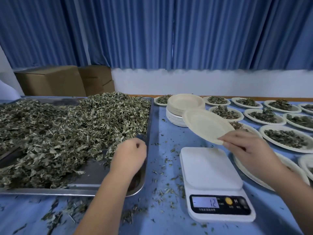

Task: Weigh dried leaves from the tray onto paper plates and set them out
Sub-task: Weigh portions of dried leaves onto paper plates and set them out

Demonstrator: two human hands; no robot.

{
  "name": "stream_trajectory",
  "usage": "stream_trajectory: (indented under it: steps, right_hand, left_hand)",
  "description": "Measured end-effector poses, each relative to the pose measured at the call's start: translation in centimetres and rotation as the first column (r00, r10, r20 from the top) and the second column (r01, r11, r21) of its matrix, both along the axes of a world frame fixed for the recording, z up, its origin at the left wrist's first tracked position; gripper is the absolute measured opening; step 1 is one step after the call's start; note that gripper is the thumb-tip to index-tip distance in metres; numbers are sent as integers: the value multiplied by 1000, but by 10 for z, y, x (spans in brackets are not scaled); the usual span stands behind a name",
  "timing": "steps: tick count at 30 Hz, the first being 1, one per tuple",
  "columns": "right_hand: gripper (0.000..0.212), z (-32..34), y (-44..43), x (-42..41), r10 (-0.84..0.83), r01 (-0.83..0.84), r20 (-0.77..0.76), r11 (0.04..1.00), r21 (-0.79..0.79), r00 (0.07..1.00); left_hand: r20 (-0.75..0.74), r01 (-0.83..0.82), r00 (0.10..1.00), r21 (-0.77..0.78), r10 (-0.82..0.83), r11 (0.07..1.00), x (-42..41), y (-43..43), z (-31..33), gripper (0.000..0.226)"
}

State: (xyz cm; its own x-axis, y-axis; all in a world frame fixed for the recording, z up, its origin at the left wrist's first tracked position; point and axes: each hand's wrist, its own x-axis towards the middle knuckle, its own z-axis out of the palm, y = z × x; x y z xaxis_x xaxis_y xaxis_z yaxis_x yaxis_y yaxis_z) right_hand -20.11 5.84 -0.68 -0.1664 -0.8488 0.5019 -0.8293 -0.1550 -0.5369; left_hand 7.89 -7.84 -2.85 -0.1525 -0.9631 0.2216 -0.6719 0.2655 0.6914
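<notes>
The right grip is pinching a pale, empty paper plate tilted above the scale, while the left grip, curled with any contents hidden, is lying beside grey-green dried leaves in the tray

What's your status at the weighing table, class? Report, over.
Right hand pinching empty paper plate, held in the air. Left hand curled over dried leaves in tray, grab unseen. Digital scale platform bare, way clear.
</notes>
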Motion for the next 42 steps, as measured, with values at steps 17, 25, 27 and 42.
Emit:
stream_trajectory:
  steps: [17, 25, 27, 42]
  right_hand:
    - [18, -13, 48, 0, 209, -194, -39, 950, 246, 977]
    - [34, -15, 49, -7, 231, -204, -46, 925, 322, 972]
    - [33, -14, 50, -9, 233, -208, -35, 920, 333, 972]
    - [23, -10, 51, -7, 98, -96, -26, 994, 60, 995]
  left_hand:
    - [347, 112, 916, 260, -201, 959, 17, -29, -10, 65]
    - [381, 115, 913, 104, -147, 988, 20, -14, -12, 41]
    - [364, 109, 924, 43, -117, 993, 22, -9, -13, 39]
    - [324, 41, 942, 145, -86, 989, 19, 21, 9, 78]
